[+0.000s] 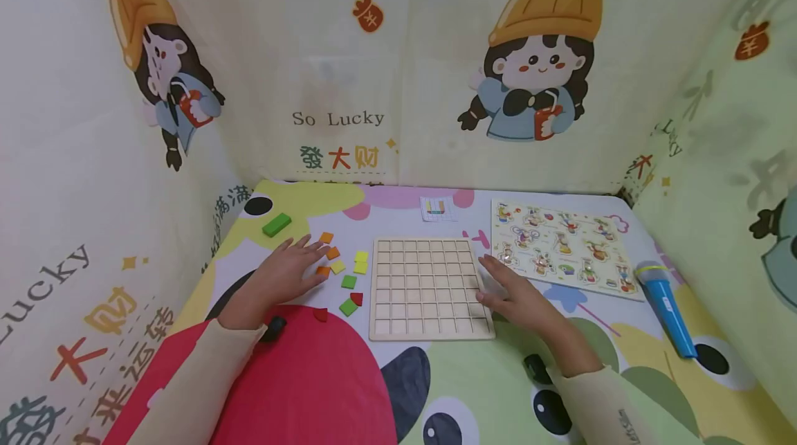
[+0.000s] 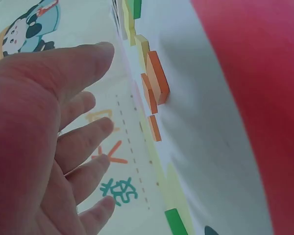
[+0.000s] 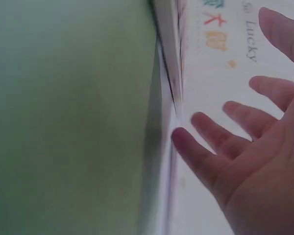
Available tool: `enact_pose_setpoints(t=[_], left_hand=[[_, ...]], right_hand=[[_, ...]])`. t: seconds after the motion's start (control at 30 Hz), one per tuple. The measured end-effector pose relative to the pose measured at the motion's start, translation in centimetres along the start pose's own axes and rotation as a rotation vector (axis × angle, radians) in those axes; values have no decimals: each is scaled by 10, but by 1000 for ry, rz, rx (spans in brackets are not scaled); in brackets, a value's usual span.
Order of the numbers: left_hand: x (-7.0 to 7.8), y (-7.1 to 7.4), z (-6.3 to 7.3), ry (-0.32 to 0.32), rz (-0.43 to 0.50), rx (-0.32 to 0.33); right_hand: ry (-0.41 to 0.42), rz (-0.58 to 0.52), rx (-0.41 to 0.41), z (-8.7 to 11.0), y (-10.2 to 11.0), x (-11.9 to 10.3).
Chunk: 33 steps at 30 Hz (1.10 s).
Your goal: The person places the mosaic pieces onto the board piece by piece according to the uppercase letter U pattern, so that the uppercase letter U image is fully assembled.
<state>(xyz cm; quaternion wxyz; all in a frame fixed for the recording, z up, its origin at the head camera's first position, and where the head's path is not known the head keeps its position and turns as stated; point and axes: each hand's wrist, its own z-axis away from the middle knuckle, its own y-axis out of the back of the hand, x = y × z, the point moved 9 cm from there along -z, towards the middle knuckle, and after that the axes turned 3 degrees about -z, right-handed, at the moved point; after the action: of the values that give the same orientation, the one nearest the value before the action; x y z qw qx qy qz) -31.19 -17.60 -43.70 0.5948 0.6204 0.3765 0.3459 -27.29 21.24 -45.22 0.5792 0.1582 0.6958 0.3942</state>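
Observation:
A square wooden grid board [image 1: 429, 289] lies in the middle of the table, its cells bare. My left hand [image 1: 283, 279] hovers over the left side, fingers spread, beside several small coloured tiles: orange tiles [image 1: 333, 252], yellow tiles [image 1: 360, 267], green tiles [image 1: 349, 282] and red pieces [image 1: 356, 299]. In the left wrist view the orange tile [image 2: 158, 78] stands clear of the fingers. My right hand [image 1: 519, 296] is at the board's right edge, fingers extended, holding nothing; whether it touches the board I cannot tell. The right wrist view shows that hand [image 3: 255, 147] with fingers apart.
A green block [image 1: 277, 225] lies at the far left. At the back is a small printed card [image 1: 435, 208]. A picture puzzle board [image 1: 563, 248] sits to the right, with a blue toy microphone [image 1: 669, 313] beside it. Printed cloth walls [image 1: 423, 85] enclose the table.

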Motion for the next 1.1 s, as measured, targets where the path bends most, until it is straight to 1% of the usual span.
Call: enact_pose_setpoints(t=[0.07, 0.13, 0.2, 0.27, 0.33, 0.47, 0.57, 0.67, 0.77, 0.83, 0.93, 1.03, 1.1], left_hand=[[-1, -2, -2, 10, 13, -12], [-1, -3, -5, 13, 14, -21], [-1, -2, -8, 18, 14, -23], [0, -2, -12, 25, 10, -26], [1, 0, -15, 26, 24, -22], [5, -2, -20, -13, 39, -16], [9, -3, -25, -48, 27, 5], [12, -4, -30, -54, 26, 27], [16, -5, -35, -47, 20, 28], [18, -6, -37, -28, 19, 12], [18, -11, -38, 15, 6, -37], [17, -15, -39, 29, 6, -68], [17, -17, -39, 23, -5, -72]], right_hand=[[-1, -41, -14, 1, -5, 2], [4, -56, -23, 1, -8, 4], [29, -26, -29, 0, -9, 4], [38, 6, -37, -2, -11, 4], [43, 44, -55, -2, -13, 5], [40, 90, -91, 0, -19, 10], [39, 101, -97, 2, -20, 11], [50, 99, -101, 2, -20, 11], [82, 117, -99, 1, -19, 8], [101, 122, -99, 1, -19, 7], [118, 121, -108, 0, -21, 6], [127, 124, -124, 0, -24, 7], [135, 131, -130, 0, -26, 7]])
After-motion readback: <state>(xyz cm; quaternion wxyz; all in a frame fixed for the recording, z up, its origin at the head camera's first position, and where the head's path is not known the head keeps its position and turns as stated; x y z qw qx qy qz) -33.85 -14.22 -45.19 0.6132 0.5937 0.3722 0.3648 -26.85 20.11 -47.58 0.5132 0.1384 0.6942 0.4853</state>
